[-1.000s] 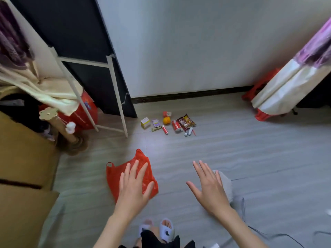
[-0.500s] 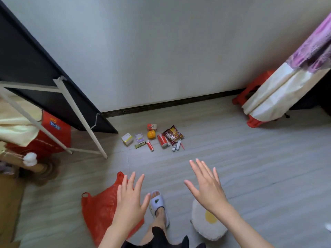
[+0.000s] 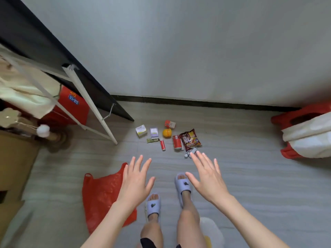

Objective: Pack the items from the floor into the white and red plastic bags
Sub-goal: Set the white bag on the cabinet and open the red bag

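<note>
A flat red plastic bag [image 3: 100, 194] lies on the grey floor at lower left. Small items sit in a cluster near the wall: a yellow-white box [image 3: 141, 130], a white-purple box [image 3: 154, 133], a small red carton [image 3: 169, 124], an orange ball [image 3: 167, 133], a red tube [image 3: 162, 145], a red can [image 3: 177, 142], a snack packet [image 3: 190, 139] and a white tube [image 3: 190, 152]. My left hand [image 3: 136, 179] hovers with spread fingers over the bag's right edge. My right hand [image 3: 207, 174] is spread, holding nothing, its fingertips near the white tube. No white bag is visible.
A white metal rack [image 3: 89, 102] with cloth and a black panel [image 3: 53, 56] stand at left, with a red box [image 3: 73, 102] behind and cardboard boxes [image 3: 16, 163] at far left. A red stool under cloth [image 3: 308, 133] is at right. A round cushion [image 3: 213, 231] lies behind my slippered feet.
I have stepped forward, so the items are nearer and both feet show. Both hands have stayed spread and holding nothing; the right fingertips have come close to the white tube.
</note>
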`<state>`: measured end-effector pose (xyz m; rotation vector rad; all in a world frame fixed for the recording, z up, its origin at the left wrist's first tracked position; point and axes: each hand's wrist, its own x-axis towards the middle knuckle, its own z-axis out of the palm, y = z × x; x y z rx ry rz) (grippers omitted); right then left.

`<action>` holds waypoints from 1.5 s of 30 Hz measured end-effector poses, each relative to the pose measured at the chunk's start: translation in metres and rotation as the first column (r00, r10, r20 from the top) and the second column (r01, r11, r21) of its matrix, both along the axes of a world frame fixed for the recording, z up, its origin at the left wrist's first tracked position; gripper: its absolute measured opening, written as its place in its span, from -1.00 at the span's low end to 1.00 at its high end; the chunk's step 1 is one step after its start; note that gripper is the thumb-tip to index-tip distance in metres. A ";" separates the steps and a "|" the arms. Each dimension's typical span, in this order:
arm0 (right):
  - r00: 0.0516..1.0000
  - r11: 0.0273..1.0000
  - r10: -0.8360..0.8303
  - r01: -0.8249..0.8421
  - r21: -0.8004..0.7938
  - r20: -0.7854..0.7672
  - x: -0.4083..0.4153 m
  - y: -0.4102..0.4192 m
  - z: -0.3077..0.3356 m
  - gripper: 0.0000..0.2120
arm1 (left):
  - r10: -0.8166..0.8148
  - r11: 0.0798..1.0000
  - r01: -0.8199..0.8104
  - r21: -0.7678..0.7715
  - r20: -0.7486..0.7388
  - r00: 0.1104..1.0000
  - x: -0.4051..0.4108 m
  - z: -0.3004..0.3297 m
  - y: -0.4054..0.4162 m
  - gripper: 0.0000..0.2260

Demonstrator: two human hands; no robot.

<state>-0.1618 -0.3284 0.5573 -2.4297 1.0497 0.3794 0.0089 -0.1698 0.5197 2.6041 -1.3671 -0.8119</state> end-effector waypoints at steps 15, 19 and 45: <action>0.800 0.803 0.594 -0.585 0.111 -0.084 0.110 -0.078 -0.220 -0.40 | 0.691 0.702 -0.641 0.312 -0.077 0.719 -0.033 -0.238 0.031 -0.47; 0.710 0.715 0.699 -0.692 0.104 -0.085 0.130 -0.066 -0.336 -0.39 | 0.749 0.640 -0.690 0.340 -0.072 0.659 -0.035 -0.346 0.045 -0.46; 0.239 0.249 0.951 -0.968 0.024 -0.197 0.171 0.001 -0.626 -0.41 | 0.636 0.728 -0.685 -0.036 -0.336 0.694 -0.051 -0.668 0.087 -0.71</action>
